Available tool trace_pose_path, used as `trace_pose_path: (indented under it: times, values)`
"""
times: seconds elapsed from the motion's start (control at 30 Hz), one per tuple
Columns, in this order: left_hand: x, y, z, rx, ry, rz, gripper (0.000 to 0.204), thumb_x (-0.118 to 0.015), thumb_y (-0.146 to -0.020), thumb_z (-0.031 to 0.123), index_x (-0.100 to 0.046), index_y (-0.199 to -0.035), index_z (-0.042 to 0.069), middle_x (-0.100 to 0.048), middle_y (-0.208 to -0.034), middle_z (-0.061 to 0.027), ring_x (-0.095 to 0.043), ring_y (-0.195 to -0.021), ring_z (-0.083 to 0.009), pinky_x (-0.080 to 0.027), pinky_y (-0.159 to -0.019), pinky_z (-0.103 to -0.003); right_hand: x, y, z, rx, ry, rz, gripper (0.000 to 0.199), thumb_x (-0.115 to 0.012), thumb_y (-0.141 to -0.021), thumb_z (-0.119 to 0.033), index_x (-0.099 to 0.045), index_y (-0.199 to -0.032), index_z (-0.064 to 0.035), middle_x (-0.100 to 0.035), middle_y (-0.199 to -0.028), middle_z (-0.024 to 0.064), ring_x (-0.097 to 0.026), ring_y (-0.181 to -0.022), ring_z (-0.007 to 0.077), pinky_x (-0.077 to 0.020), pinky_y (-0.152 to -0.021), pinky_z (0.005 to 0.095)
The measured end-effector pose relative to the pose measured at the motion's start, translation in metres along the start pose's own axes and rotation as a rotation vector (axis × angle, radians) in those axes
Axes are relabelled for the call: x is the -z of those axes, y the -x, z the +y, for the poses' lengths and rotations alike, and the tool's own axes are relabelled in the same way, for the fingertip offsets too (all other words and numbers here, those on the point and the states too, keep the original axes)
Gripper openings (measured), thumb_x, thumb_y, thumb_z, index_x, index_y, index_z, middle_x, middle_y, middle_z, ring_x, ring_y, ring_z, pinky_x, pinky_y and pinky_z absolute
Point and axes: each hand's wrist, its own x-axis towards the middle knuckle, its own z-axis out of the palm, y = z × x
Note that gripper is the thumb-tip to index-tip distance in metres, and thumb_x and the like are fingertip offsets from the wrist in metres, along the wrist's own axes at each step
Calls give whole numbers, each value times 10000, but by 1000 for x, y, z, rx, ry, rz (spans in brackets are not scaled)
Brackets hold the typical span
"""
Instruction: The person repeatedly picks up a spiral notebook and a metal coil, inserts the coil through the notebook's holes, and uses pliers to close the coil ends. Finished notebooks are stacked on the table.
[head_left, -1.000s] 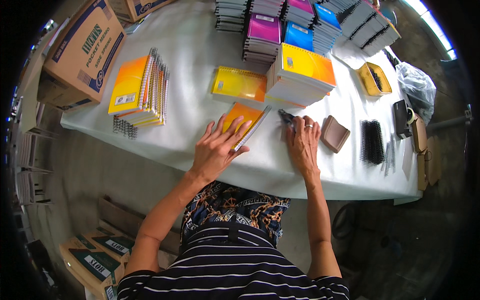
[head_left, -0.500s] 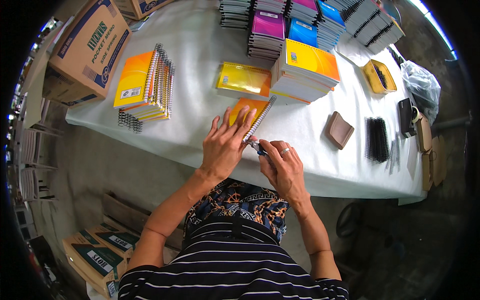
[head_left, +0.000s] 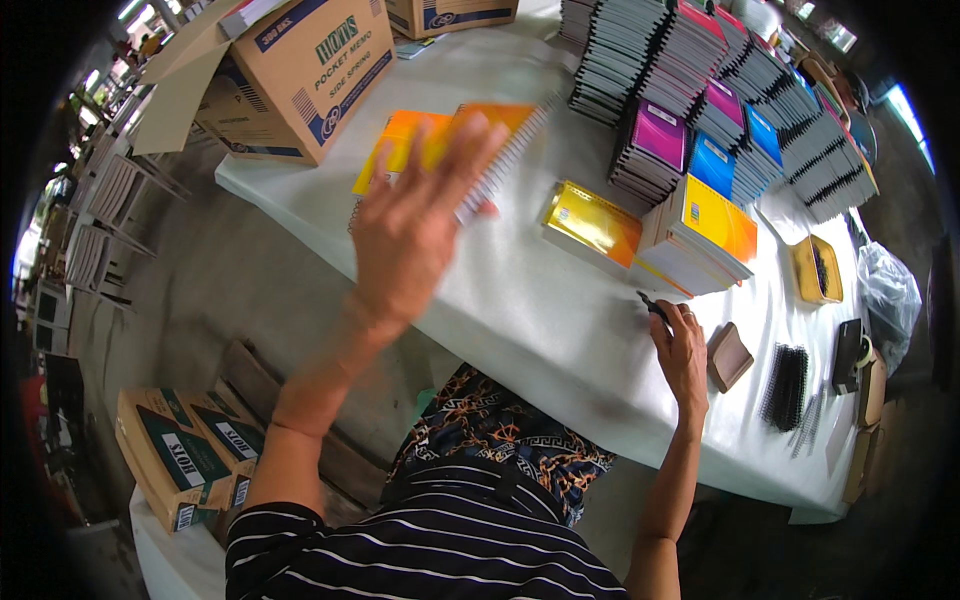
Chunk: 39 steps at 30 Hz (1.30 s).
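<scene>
My left hand (head_left: pixel 425 210), blurred by motion, grips a yellow-and-orange spiral notebook (head_left: pixel 515 125) with its coil edge facing right. It is over the left part of the table, in front of a pile of similar spiral notebooks (head_left: pixel 405 128) that my hand and the held one largely hide. On the right, my right hand (head_left: pixel 683 350) is closed around small dark-handled pliers (head_left: pixel 655 306), low over the white tablecloth. Beyond the pliers stand a tall block of yellow-orange notebooks (head_left: pixel 700 235) and a lower yellow pile (head_left: pixel 595 222). No coils show on either.
An open cardboard box (head_left: pixel 310 80) occupies the far left corner. Purple notebooks (head_left: pixel 655 140) and blue ones stand in tall piles at the back. To the right are a yellow tray (head_left: pixel 817 270), a brown block (head_left: pixel 730 357), black coils (head_left: pixel 785 387) and a plastic bag (head_left: pixel 888 300).
My left hand has carried the notebook left to the spiral notebook pile. My right hand, still holding the pliers, has moved away from the coil to the right. The view has shifted left.
</scene>
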Motion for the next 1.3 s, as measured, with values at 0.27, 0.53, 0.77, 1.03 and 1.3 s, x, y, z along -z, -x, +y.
trace_pose_path:
  times: [0.27, 0.53, 0.77, 1.03, 1.3]
  values:
    - [-5, -33, -99, 6, 1394, -192, 631, -573, -889, 442, -438, -1457, 203, -472, -1464, -107, -387, -1380, -355, -302, -1121, -552, -18, -60, -92, 301, -957, 204, 795, -817, -733, -62, -407, -1413, -81, -413, -1455, 126, -454, -1289, 274, -422, -1037, 427]
    - [-18, -56, -147, 351, 1570, -104, 835, -505, -868, 620, -233, -1545, 215, -266, -1585, -85, -254, -1449, -347, -203, -1169, -507, 7, -136, -241, 643, -935, 504, 275, -683, -802, 46, -708, -1062, -39, -712, -1037, 99, -680, -968, 200, -542, -789, 285]
    - [-45, 13, -158, 932, 1389, -403, 686, -554, -978, 195, -197, -1519, -30, -377, -1504, -136, -407, -1346, -173, -330, -1100, -284, -40, -129, -216, 858, -266, 251, 328, -737, -810, -205, -700, -1126, -126, -657, -1198, 49, -597, -1104, 236, -406, -1008, 469]
    - [-54, 11, -151, 912, 1254, -373, 654, -520, -988, 137, -174, -1503, -70, -273, -1560, -195, -369, -1387, -205, -315, -1108, -283, -75, -119, -59, 407, -73, 247, 426, -750, -783, -104, -638, -1192, -64, -628, -1224, 142, -582, -1109, 322, -429, -989, 439]
    - [-12, -9, -109, 456, 528, 114, 644, -583, -945, 155, -287, -1488, -24, -353, -1521, -217, -248, -1458, -297, -214, -1171, -369, -95, -104, -34, 576, 238, 331, 434, -679, -847, -90, -565, -1259, -11, -619, -1235, 203, -605, -1122, 347, -514, -938, 417]
